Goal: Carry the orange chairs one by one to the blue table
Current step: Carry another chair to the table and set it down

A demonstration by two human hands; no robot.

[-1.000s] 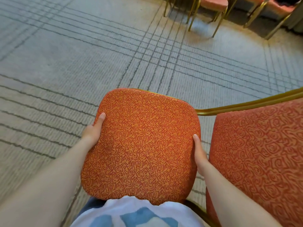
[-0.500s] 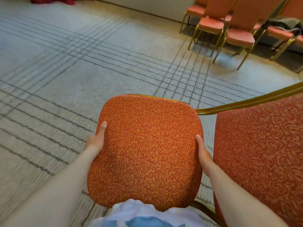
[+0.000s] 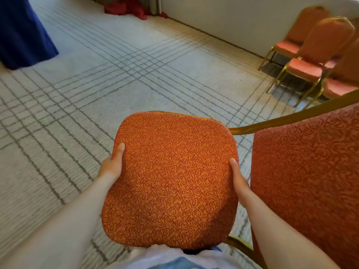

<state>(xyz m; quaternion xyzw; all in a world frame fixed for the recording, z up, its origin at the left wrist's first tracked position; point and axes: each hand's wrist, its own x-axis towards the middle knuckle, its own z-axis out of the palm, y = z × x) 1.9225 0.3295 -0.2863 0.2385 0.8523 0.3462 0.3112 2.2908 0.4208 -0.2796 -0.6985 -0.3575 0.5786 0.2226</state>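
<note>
Midway across the carpet (image 3: pixel 97 98), left hand (image 3: pixel 111 166) and right hand (image 3: pixel 239 180) clamp the orange chair (image 3: pixel 172 179) by its seat edges at waist height — padded, probably bulky, the fabric giving steady purchase — blue counter (image 3: pixel 21 33) ahead-left.

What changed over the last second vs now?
The view swung up and left: the blue table cloth and red fabric by the wall have come into view, and the row of chairs slid from top centre to the right edge. Nothing taken hold of or let go. Unchanged: left hand and right hand grip the sides of the orange chair seat.
</note>
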